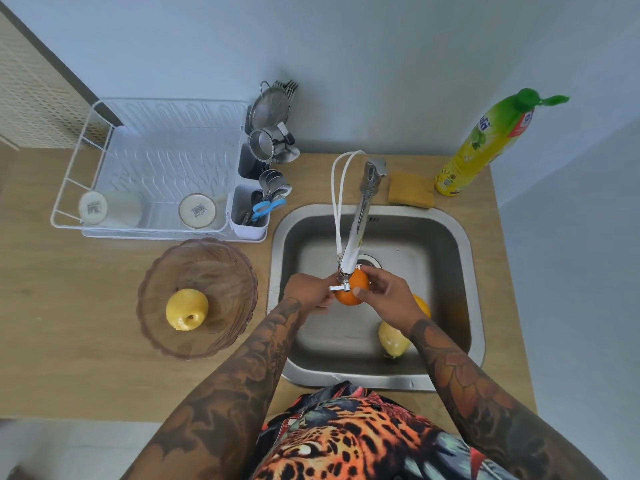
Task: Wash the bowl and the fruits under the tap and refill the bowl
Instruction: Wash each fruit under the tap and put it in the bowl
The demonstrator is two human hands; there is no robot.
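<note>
Tattooed forearms reach up from six o'clock over a leopard-print shirt toward the sink, which fills the centre-right of the view. Both hands meet just under the tap spout: the left hand cups the orange from nine o'clock and the right hand from three o'clock, fingers curled around the fruit so that it is held between both. I cannot tell whether water is running. Down in the basin, at about five o'clock from the orange, lies a yellow fruit, and a second orange fruit shows partly behind the right wrist. On the tabletop at nine o'clock from the sink stands the tinted glass bowl, holding one yellow apple. The main risk, as I judge it, is a wet, round orange slipping out of the two-handed hold and dropping onto the fruit below, bruising both. The spout's small lever sits touching or just beside the orange, so a twist of the fruit could knock it or scrape the skin. Carrying dripping fruit across to the bowl could also wet the tabletop, and a careless drop could crack the glass. A dish rack stands at ten o'clock, a detergent bottle and sponge at one o'clock.
</note>
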